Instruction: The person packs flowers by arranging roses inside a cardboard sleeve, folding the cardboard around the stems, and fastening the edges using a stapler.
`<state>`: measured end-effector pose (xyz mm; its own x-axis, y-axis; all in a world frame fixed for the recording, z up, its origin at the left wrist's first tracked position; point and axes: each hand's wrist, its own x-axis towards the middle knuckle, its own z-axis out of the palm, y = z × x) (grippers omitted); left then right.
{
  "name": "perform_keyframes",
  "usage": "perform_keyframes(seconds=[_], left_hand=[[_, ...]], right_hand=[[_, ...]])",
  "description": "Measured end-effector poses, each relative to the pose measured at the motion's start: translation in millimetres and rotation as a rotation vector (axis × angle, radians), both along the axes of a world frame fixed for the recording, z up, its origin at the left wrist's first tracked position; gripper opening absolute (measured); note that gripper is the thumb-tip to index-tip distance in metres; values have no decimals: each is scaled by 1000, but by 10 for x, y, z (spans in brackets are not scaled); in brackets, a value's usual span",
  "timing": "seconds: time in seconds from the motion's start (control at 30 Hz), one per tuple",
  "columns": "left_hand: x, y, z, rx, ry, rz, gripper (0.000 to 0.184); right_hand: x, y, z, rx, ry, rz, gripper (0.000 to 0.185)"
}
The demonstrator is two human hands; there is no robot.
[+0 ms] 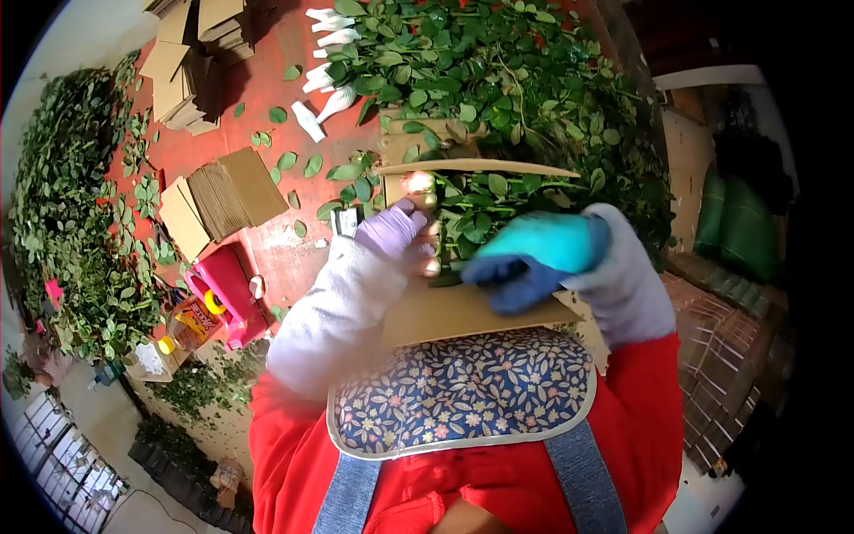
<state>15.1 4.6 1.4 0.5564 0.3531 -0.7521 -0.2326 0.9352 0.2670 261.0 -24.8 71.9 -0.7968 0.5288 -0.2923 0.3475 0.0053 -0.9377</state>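
My left hand [391, 233], in a thin lilac glove, is at the row of pale rose heads [418, 183], its fingers bent around some of them. Their leafy stems [476, 212] run to the right between two cardboard flaps. The far cardboard flap [480, 166] stands nearly on edge; the near cardboard flap [471, 313] lies toward my body. Above the stems and near flap is my right hand [534, 262], in a teal and blue glove. Motion blurs it, and I cannot make out anything in its fingers.
Leafy stems [498, 71] with several white-wrapped heads [336, 102] fill the table's far side. Cardboard stacks [222, 200] lie left, near a pink container [227, 298] and a bottle [191, 325]. More foliage [71, 178] lines the red table's [267, 107] left edge.
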Motion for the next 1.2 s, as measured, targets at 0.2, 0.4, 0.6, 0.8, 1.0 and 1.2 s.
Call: perform_keyframes(seconds=[0.2,0.4,0.6,0.8,1.0,1.2], left_hand=[[-121,-45,-378,402,-44,-120,36],[-570,3,89,1335,836,-320,11],[-334,-1,178,1860,412,-772,35],[-155,2,12,2079,648,-978,40],[-104,9,93,1972,730,-1115,38],[-645,139,14,1996,804,-237,24]], right_hand=[[74,-53,688,456,-129,179,23],[-72,97,470,1016,-896,-185,13],[-116,136,62,1037,-957,-278,13],[-344,-45,256,1130,-774,-135,26],[-380,8,-585,1120,-773,-20,41],[-490,-9,-400,991,-692,-136,46]])
